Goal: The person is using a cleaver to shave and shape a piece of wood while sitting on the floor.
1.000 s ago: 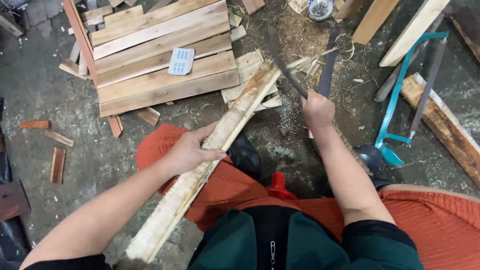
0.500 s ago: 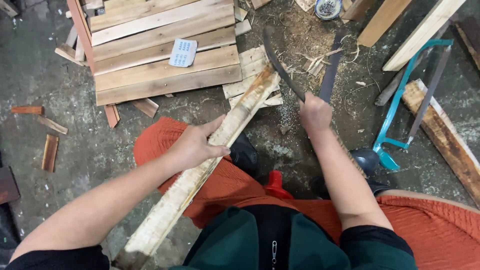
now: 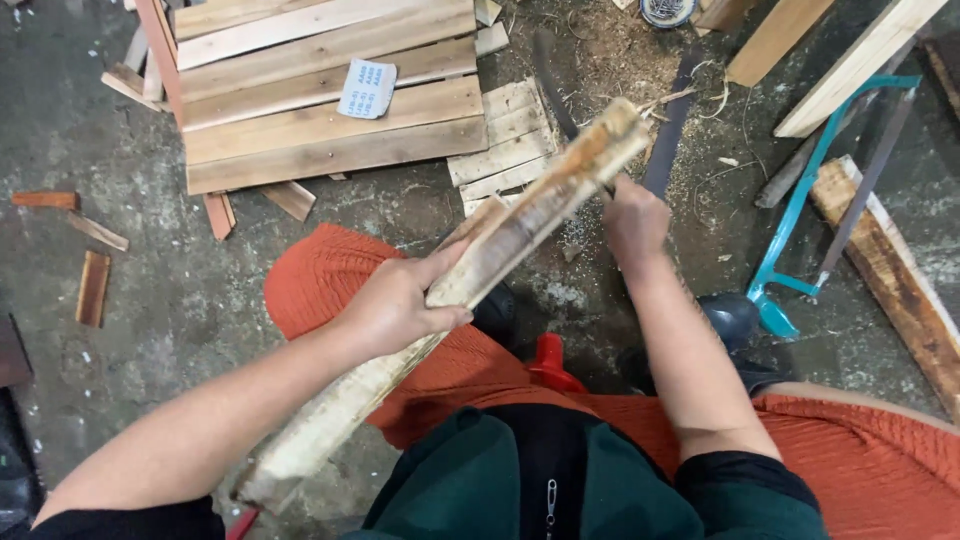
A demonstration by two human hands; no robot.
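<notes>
Two hands busy over orange-clad knees. Left hand [image 3: 400,305] wrapped around middle of long rough plank [image 3: 470,270], fingers on top, thumb beneath, tilting plank from 7 o'clock up toward 1 o'clock, far end raised clear of floor, probably to expose its edge. Right hand [image 3: 635,222] fisted on handle of dark curved blade [image 3: 552,80], steel passing behind plank's upper end toward 11 o'clock, apparently set to shave wood there. Sawdust and shavings beneath, at 12. Stacked pale boards [image 3: 320,95] at 10 to 11 o'clock, white card [image 3: 366,88] lying on them. Teal bow saw [image 3: 800,220] resting on floor at 3 o'clock, just beside a timber beam [image 3: 900,290].
</notes>
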